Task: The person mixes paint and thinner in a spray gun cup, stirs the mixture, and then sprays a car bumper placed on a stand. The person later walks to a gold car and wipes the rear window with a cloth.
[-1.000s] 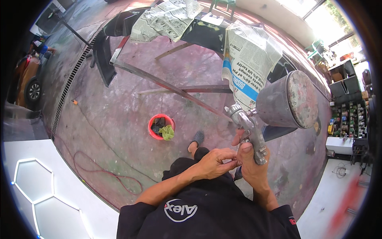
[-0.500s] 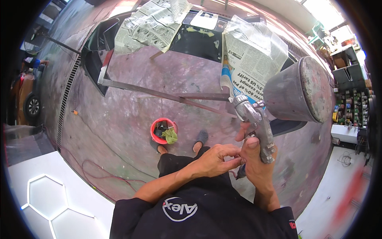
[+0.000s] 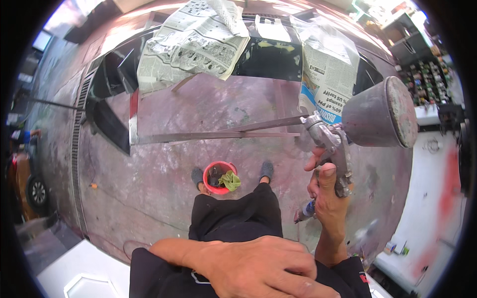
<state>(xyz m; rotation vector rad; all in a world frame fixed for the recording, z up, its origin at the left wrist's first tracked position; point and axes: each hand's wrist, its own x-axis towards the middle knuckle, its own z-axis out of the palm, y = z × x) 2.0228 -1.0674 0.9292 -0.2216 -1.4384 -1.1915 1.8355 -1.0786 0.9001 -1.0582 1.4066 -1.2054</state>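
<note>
Left hand (image 3: 263, 268) before the black shirt (image 3: 164, 273), right hand (image 3: 328, 193) wrapped around a metal spray gun (image 3: 329, 141).
Nearest, the left fingers curl; whether they grip anything I cannot tell. The gun stands over the floor right of the legs, its long axis slanting from the handle up-left to the nozzle, which points away. Its grey cup (image 3: 370, 116) tips rightward, contents hidden. Between the feet, a red bucket (image 3: 207, 186) holds dark items and a green cloth (image 3: 230, 181). Beyond, newspaper (image 3: 191, 49) partly covers a black panel (image 3: 271, 62).
</note>
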